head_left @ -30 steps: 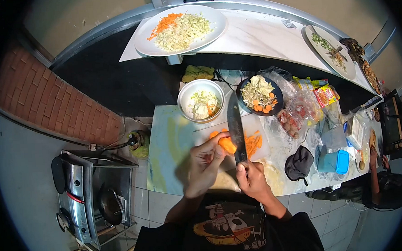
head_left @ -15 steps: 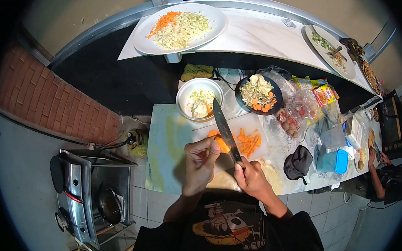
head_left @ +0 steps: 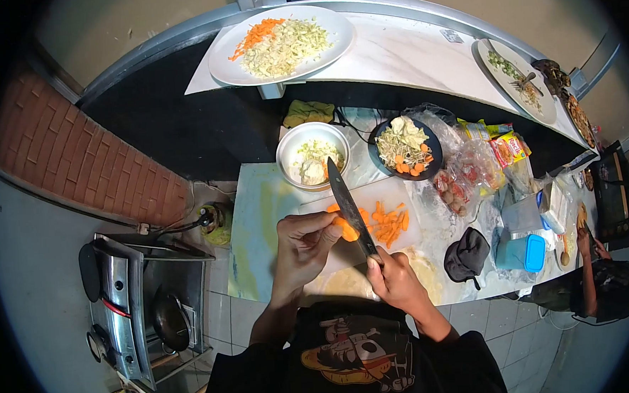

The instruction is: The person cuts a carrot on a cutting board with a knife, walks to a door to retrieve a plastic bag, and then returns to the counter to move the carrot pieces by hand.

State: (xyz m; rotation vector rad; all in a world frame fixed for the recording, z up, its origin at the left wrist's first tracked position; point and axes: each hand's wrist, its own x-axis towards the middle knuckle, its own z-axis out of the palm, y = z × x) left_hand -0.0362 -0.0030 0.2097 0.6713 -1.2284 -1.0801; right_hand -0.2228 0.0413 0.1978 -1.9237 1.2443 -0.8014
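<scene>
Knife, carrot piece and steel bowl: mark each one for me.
knife (head_left: 346, 200), head view, middle of the blade.
carrot piece (head_left: 346, 230), head view, its orange cut face.
steel bowl (head_left: 286, 149), head view, its left rim.

- The carrot (head_left: 346, 229) is bright orange, and so are the carrot slices (head_left: 387, 223) just right of it.
- The cutting board (head_left: 392, 192) under the carrot is white.
- The knife (head_left: 349, 207) against the carrot has a dark grey blade.
- Beyond the carrot, the steel bowl (head_left: 313, 154) is silvery, with pale green and white shreds inside.
- Right of that bowl, the dark bowl (head_left: 406, 150) is black, holding beige noodles and orange pieces.
- Far right of the carrot, the box lid (head_left: 524, 251) is light blue.
</scene>
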